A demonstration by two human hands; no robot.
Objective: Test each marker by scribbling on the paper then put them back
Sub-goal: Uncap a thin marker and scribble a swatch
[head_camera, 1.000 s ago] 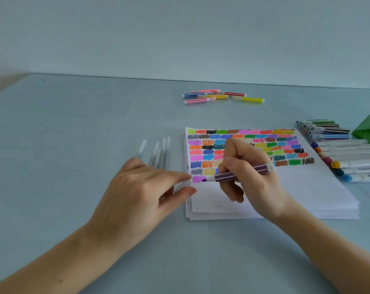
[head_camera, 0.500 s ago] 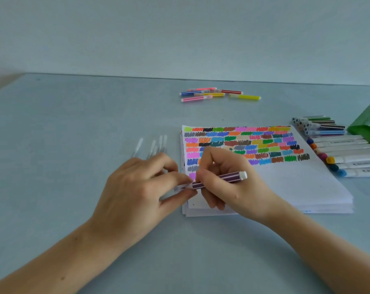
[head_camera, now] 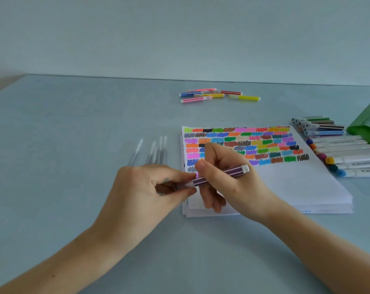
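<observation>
I see a pale blue-grey table [head_camera: 73, 134] filling the lower frame, meeting a plain light wall [head_camera: 179, 35] across the upper third. A stack of paper [head_camera: 285, 187] sits right of centre, its top sheet covered in coloured scribble patches [head_camera: 243, 143]. Loose markers [head_camera: 218, 95] lie at upper centre, more line the right edge beside a green mesh holder [head_camera: 368, 122], and clear caps [head_camera: 156, 149] rest left of the paper. My right hand [head_camera: 228, 177] grips the purple striped marker [head_camera: 222, 175] over the paper's lower left corner. Since a second ago it has left the page, and my left hand [head_camera: 150, 187] now pinches a clear cap [head_camera: 185, 184] against its tip end (seating unclear).
</observation>
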